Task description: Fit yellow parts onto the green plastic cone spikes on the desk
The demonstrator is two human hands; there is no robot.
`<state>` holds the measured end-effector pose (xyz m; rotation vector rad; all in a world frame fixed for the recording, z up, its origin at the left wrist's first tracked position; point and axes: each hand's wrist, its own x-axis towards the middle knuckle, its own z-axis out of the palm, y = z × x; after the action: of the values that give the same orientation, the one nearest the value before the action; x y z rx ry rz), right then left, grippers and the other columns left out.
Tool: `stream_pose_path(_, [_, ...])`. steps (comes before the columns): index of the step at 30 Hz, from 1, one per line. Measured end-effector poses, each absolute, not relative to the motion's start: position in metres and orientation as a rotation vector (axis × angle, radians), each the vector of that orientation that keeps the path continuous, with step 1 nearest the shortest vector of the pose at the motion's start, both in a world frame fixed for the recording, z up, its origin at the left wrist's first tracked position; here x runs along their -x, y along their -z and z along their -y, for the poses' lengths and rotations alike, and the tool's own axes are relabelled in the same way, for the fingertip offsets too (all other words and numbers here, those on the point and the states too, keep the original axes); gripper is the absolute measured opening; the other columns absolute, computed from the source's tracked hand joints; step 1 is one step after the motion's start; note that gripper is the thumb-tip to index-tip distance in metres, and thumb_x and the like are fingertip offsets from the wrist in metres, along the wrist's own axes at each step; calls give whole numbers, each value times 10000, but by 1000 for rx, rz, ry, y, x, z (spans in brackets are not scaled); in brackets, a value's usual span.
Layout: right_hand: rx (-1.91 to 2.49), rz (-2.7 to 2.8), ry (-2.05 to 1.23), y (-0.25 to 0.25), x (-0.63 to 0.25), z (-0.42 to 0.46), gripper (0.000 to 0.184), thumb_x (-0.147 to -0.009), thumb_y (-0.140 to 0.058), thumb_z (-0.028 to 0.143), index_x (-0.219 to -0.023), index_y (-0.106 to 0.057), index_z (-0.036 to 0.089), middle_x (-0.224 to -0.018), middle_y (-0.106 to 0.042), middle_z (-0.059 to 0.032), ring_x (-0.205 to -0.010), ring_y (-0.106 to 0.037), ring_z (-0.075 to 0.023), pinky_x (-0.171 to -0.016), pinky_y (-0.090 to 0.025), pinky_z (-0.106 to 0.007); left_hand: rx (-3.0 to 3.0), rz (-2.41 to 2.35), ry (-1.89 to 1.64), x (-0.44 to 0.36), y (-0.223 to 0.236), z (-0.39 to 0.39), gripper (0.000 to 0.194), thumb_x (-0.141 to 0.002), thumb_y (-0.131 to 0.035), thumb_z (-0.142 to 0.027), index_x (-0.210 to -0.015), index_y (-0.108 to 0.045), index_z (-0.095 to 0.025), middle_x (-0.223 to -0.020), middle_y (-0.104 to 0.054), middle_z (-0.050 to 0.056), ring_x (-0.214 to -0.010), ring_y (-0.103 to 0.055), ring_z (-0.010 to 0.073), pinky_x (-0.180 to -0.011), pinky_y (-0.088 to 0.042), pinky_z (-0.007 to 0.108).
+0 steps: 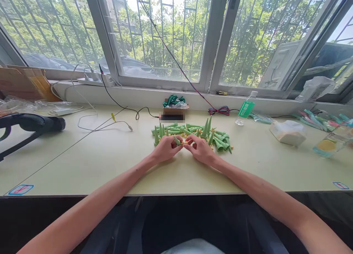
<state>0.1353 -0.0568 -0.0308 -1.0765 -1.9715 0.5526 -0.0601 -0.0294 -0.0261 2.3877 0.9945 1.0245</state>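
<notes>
My left hand [166,148] and my right hand [200,149] meet at the middle of the pale table [110,162], fingertips pinched together. My left fingers grip a small green cone [177,140]. Between the two hands shows a tiny yellow piece [184,142], pinched by my right fingertips. Just beyond the hands lies a pile of green cones [193,133], several standing upright, with small yellow bits scattered among them.
A small cardboard box [175,112] with green material stands behind the pile. A green-labelled bottle [245,108] lies to the right, near a white packet [288,132] and a glass jar [329,143]. Cables [110,118] and a black device [30,123] lie at left.
</notes>
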Motion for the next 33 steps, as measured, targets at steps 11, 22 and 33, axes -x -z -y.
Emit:
stream_pose_path(11, [1075,2064,-532,33,-137,54,388,-960,-468,406,-646,-509,181,-563,-570,15,-513,-463,-101,-570,-360,-238,-2454,-1022,-953,61,28,29,213,-846,-587,-330,-738,-623,-150,-606,-594,-34,-423,-326,41,-486,-295,218])
stream_pose_path(22, [1066,2035,-591,33,-135,55,131,-882,-562,270,-794,-535,178,-719,-623,3,-531,-487,-92,-567,-373,-227,-2430,-1052,-893,60,25,32,142,-808,-594,-264,-820,-679,-151,-468,-449,-73,-457,-376,72,-495,-293,211])
stream_pose_path(33, [1122,2116,-486,36,-137,52,353,-967,-443,352,-672,-526,176,-575,-547,15,-545,-450,-107,-585,-345,-243,-2387,-1024,-863,60,23,34,151,-821,-584,-282,-820,-666,-156,-475,-452,-76,-466,-372,69,-502,-289,208])
